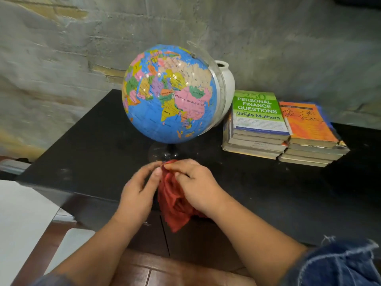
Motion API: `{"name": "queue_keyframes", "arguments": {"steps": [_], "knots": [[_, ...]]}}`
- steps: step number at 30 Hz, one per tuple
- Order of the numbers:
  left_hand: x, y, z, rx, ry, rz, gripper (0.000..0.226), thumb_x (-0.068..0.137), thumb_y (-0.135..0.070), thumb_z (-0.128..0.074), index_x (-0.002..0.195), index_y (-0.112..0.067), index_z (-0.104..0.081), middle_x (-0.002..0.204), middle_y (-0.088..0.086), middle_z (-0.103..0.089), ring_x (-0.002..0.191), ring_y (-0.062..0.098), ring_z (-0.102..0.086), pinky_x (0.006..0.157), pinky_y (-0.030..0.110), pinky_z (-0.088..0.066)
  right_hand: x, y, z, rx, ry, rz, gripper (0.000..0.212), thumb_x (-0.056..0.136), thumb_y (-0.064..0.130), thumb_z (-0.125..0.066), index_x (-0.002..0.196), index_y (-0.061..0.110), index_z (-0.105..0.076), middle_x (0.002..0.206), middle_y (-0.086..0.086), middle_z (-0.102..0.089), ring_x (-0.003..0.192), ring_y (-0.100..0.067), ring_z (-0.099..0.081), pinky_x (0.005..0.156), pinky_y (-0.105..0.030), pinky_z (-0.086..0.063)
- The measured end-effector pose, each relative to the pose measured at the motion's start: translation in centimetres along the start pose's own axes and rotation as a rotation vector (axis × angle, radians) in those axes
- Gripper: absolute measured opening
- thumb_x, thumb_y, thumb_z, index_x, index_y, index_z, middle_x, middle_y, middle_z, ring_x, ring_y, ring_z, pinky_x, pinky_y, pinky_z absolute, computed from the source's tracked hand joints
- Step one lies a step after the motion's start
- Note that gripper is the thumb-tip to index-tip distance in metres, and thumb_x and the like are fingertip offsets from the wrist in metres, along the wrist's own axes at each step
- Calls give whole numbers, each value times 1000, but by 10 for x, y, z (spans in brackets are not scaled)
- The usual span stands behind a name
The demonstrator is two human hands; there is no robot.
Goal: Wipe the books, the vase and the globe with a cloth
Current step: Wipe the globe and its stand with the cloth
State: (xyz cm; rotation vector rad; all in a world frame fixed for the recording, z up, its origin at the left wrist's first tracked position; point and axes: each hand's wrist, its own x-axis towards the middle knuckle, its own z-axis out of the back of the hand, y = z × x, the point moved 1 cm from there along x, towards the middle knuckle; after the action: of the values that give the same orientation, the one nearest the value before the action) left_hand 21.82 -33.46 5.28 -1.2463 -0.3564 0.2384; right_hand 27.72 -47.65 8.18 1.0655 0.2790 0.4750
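Observation:
A blue political globe (pixel 169 93) stands on a dark foot in the middle of the black cabinet top (pixel 268 193). Behind it, mostly hidden, is a white vase (pixel 226 79). To the right lie two stacks of books, one topped by a green book (pixel 258 114), the other by an orange book (pixel 307 122). In front of the globe's foot, a red cloth (pixel 175 199) hangs between both hands. My right hand (pixel 198 186) grips the cloth. My left hand (pixel 140 186) pinches its top edge with thumb and fingertips.
A rough grey plastered wall (pixel 82 48) rises right behind the cabinet. The cabinet's dark doors (pixel 185 240) are below my hands. White panels (pixel 20 219) and reddish-brown floor tiles (pixel 156 271) lie at the lower left.

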Motion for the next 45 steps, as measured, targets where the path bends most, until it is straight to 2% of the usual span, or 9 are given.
{"name": "queue_keyframes", "arguments": {"steps": [4,8,13,18,21,25,31,36,45], "knots": [[-13,-14,-5,-379,-54,343,9,91,-18,-61,99,-16,-65,94,9,-71,88,21,-67,81,35,-53,-2,16,-12,116,5,4,35,93,-1,-55,123,14,-64,123,-3,-56,105,-5,-57,96,-4,-36],[10,-16,31,-459,-284,492,12,95,-8,-54,90,-13,-63,88,16,-66,81,26,-63,90,46,-51,17,3,1,-149,-117,-10,34,90,9,-62,124,13,-64,124,-6,-51,90,-17,-63,91,-13,-39],[58,-20,72,0,-488,298,14,92,-20,-62,104,-17,-67,97,6,-67,92,19,-62,94,35,-50,49,-21,14,-395,-112,-102,37,97,14,-51,134,15,-58,141,0,-48,129,-20,-47,109,-25,-33],[86,11,43,97,-238,348,2,87,-23,-66,86,-23,-68,91,5,-73,90,26,-68,90,45,-54,50,-42,0,-468,-95,-25,43,99,11,-49,142,13,-49,152,-2,-41,141,-19,-35,116,-18,-18],[95,10,21,-234,-176,354,13,90,-8,-63,81,-17,-68,76,2,-72,75,18,-68,77,27,-58,46,-47,-2,-467,-151,11,42,99,10,-50,141,13,-50,151,-3,-42,142,-19,-34,115,-15,-15],[95,-1,0,-487,0,287,24,91,-2,-60,76,-14,-74,79,3,-73,82,20,-68,83,33,-57,47,-51,-5,-496,-202,58,42,96,8,-53,138,12,-54,147,-6,-48,138,-21,-40,113,-15,-18],[101,9,14,-41,160,47,29,95,3,-51,111,-18,-63,97,-13,-69,80,-14,-61,89,8,-46,47,-54,-7,-498,-218,71,42,97,10,-52,139,14,-53,147,-3,-47,139,-20,-39,117,-22,-24],[103,18,20,405,432,-121,49,88,3,-59,134,-12,-54,128,-16,-47,127,-2,-42,108,12,-24,47,-55,-7,-519,-223,74,43,98,11,-51,140,16,-52,148,0,-47,140,-18,-38,115,-18,-22],[103,24,29,803,439,-455,64,75,4,-42,135,-13,-56,144,2,-48,137,17,-41,108,13,-20,46,-52,-5,-565,-206,55,44,101,15,-47,145,18,-46,152,3,-40,143,-13,-30,110,-6,-8]]}}
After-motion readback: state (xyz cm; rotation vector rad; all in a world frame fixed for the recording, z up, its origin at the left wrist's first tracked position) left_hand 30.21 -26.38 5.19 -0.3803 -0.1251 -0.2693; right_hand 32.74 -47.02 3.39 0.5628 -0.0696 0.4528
